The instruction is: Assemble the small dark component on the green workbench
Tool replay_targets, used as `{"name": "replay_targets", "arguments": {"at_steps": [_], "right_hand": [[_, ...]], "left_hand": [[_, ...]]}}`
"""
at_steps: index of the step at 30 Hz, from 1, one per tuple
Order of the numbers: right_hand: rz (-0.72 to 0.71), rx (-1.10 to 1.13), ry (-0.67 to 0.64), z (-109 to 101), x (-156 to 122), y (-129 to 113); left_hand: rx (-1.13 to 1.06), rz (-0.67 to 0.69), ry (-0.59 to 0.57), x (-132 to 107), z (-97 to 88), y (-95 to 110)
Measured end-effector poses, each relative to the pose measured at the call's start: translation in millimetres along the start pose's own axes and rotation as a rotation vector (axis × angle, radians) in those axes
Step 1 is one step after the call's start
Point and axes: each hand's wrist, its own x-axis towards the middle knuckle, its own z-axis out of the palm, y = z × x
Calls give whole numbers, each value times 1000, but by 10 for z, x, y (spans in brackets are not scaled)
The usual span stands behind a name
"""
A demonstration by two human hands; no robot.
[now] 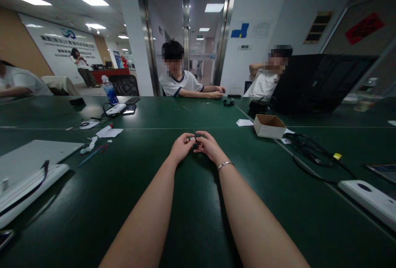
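Both my arms reach forward over the dark green table [198, 202], and the hands meet near its middle seam. My left hand [182, 147] is closed, thumb and forefinger pinching a small shiny silvery piece [192, 138]. From the other side my right hand [208, 146] grips the same piece, its fingers curled, with a silver bracelet at the wrist. Something dark shows just under the piece, between the fingers. The piece is too small to name, and the fingers cover part of it.
To the right stand an open cardboard box [269, 127], tangled black cables [315, 150] and a white power strip [368, 202]. Left lie a laptop [37, 156], tweezers-like blue tool [93, 155] and paper scraps [109, 132]. A person [182, 82] sits opposite; a large black monitor [318, 82] stands right.
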Motion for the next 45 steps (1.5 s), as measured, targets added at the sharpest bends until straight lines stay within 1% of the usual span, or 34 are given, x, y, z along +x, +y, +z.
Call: {"name": "replay_targets", "arguments": {"at_steps": [3,9,12,15,17,19,21,25,29,34,38,45], "right_hand": [[-7,9,3,-5,3,6],[0,-29,-58,-3,-2,0],[-1,-11,-81,-11,4,3],[-2,14,-69,-19,15,5],[-2,38,-54,-19,17,2],[-5,53,-40,-12,14,-3],[-5,46,-36,-1,8,-8],[2,17,-43,13,6,-7],[-12,26,-49,4,15,5],[-20,17,-64,-19,29,27],[-21,20,-77,-27,47,44],[-19,14,-62,-11,37,28]], "left_hand": [[16,-44,19,1,9,-7],[267,-37,11,-18,-15,16],[332,-51,-5,-32,-14,38],[318,-51,40,-38,-4,33],[278,-23,64,-34,0,11],[230,23,64,-24,-2,-17],[189,47,40,-14,-6,-40],[188,20,-4,-9,-8,-40],[181,5,6,-18,-5,-13],[173,39,15,-14,-13,-26],[145,18,-12,-6,-8,-46],[239,-1,15,-2,-3,-59]]}}
